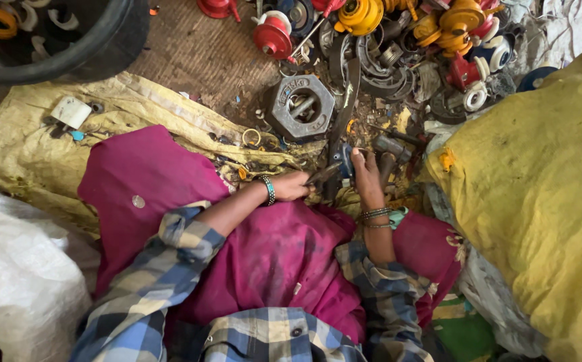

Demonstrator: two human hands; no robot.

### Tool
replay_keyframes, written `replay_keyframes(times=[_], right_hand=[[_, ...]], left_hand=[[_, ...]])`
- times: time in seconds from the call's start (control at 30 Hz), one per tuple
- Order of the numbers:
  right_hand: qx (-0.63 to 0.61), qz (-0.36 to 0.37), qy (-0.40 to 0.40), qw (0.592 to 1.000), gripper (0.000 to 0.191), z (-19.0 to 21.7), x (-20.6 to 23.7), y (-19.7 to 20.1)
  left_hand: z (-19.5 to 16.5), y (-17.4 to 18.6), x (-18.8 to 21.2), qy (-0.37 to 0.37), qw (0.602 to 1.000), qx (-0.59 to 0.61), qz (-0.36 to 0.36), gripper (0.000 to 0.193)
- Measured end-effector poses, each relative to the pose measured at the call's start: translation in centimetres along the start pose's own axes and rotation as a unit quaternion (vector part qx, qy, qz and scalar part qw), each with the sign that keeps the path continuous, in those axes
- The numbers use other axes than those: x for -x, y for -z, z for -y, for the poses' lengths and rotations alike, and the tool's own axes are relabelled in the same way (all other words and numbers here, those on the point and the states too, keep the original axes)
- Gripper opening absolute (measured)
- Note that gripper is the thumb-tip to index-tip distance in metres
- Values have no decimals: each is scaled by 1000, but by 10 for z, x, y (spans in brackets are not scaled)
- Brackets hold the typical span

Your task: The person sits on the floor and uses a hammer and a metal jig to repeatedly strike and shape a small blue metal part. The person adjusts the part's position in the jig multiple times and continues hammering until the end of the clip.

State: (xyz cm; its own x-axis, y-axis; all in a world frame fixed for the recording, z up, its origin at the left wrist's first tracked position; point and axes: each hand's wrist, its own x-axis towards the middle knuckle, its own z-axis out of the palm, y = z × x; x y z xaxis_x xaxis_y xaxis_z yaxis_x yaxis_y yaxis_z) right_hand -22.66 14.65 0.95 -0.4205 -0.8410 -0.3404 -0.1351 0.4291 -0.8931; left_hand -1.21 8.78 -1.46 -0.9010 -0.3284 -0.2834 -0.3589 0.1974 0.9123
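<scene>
Left hand closed round a dark metal tool, right hand gripping a small blue part, mostly hidden, beside a grey hexagonal weight.

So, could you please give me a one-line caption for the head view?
Seated person: left hand grips a dark tool, right hand steadies a blue part beside scrap fittings.

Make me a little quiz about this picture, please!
1. True or false: the hexagonal weight lies on the purple cloth.
2. Which hand holds the thin tool? A) left hand B) right hand
3. What colour is the big sack on the right?

Key: 1 false, it lies on the floor beyond the cloth. 2 A. 3 yellow.
</scene>
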Motion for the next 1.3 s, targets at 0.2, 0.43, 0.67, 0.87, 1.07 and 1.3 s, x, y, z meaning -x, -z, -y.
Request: replay_keyframes(times=[0.2,0.43,0.67,0.87,1.07,1.3], right_hand=[[35,8,22,999,46,4,0,-2],[-32,-25,-44,998,45,18,5,3],[-54,-4,13,998,45,22,18,0],[45,27,172,984,57,15,16,17],[292,-86,273,913,75,-16,33,41],[109,-164,150,969,55,-45,51,47]], left_hand=[[7,-5,-6,20,990,134,34,22],[-18,3,5,66,988,7,-138,31],[-26,8,14,71,951,-136,-268,46],[-12,27,21,20,906,-244,-346,21],[-2,55,41,75,849,-337,-399,14],[-16,75,44,87,849,-260,-452,25]])
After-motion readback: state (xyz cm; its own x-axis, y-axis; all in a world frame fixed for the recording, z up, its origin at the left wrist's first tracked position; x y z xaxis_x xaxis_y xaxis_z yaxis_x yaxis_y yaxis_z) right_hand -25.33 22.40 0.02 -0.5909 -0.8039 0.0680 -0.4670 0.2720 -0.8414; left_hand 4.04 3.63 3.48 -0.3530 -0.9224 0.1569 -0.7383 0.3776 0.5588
